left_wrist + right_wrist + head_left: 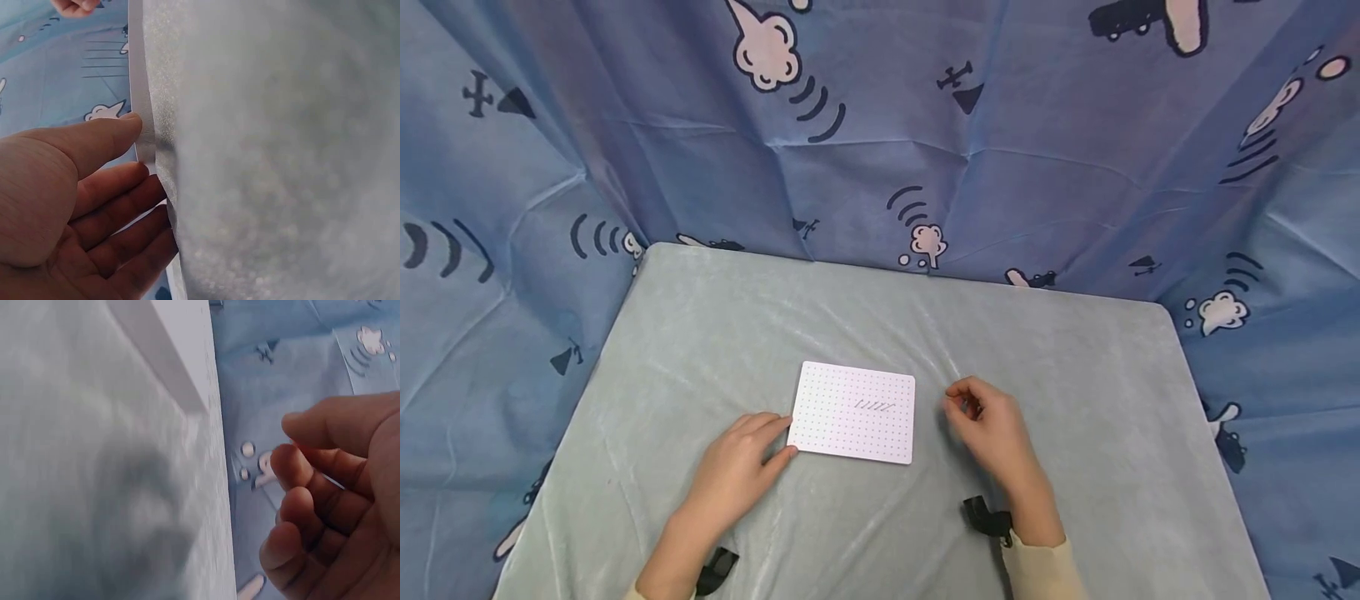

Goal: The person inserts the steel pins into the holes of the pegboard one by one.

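Note:
A white pegboard (pixel 850 433) with rows of small dots or holes lies flat on the cloth-covered table. A short row of thin dark slanted pieces (pixel 875 406) shows right of its middle; whether they are pins or marks is too small to tell. At the board's left edge, my left hand (pixel 737 467) touches it with thumb and fingertips, fingers fairly straight. My right hand (pixel 996 429) hovers beyond the right edge, apart from the board. Its fingers curl loosely, and I see nothing between thumb and fingers in the right wrist view, where the board's side (pixel 178 350) also appears.
Pale grey-green cloth (pixel 715 317) covers the table, slightly wrinkled. Blue printed curtains (pixel 865 167) hang behind it and along both sides. A black wrist device (pixel 987 518) sits at the right wrist, another (pixel 717 571) at the left.

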`<state>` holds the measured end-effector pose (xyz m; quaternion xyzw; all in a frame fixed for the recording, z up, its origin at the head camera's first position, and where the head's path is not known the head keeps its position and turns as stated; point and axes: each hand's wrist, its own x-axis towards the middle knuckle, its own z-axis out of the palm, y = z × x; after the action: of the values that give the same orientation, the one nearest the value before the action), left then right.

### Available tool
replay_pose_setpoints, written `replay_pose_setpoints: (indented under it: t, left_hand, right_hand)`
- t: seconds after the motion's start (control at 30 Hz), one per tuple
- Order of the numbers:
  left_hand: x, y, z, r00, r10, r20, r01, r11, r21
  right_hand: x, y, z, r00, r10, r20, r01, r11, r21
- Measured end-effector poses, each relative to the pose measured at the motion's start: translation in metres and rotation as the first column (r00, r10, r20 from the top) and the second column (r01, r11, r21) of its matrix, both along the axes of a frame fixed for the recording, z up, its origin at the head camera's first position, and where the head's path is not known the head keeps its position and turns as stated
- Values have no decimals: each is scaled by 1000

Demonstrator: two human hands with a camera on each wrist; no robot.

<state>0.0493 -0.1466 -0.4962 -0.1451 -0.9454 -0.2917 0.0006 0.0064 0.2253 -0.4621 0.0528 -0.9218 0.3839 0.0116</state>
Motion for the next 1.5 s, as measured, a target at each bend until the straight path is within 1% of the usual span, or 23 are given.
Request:
replay_pose_setpoints:
  t: [0.23,0.37,0.53,0.7,0.83,1.1,1.2,1.37,1.5]
  left_hand:
    - [0,0,1,1000,-4,-7,4,1000,-6]
    - [0,0,1,1000,-9,-3,9,1000,-2]
    - [0,0,2,1000,-6,-5,6,1000,4]
    - [0,0,2,1000,-9,-12,9,1000,8]
    - [0,0,2,1000,-8,-18,8,1000,9]
    - [0,0,2,1000,-4,-10,5,1000,6]
    - [0,0,2,1000,-4,-10,4,1000,6]
    - [0,0,2,1000,-6,-8,6,1000,9]
    - [0,1,1,1000,-4,-8,4,1000,7]
  right_hand:
    - [17,36,3,992,-118,38,117,993,27]
    - [25,51,3,979,-186,88,177,979,98]
    - [33,63,2,963,-231,142,204,961,187]
    - [37,67,1,936,-268,227,208,944,258]
    - [38,67,-1,914,-285,289,202,937,286]
    - [34,64,-2,893,-290,345,175,929,328]
    - [33,62,-3,892,-283,352,161,928,337]
    - [33,61,-4,898,-278,341,149,921,359]
    - [33,60,-2,897,-276,346,137,917,375]
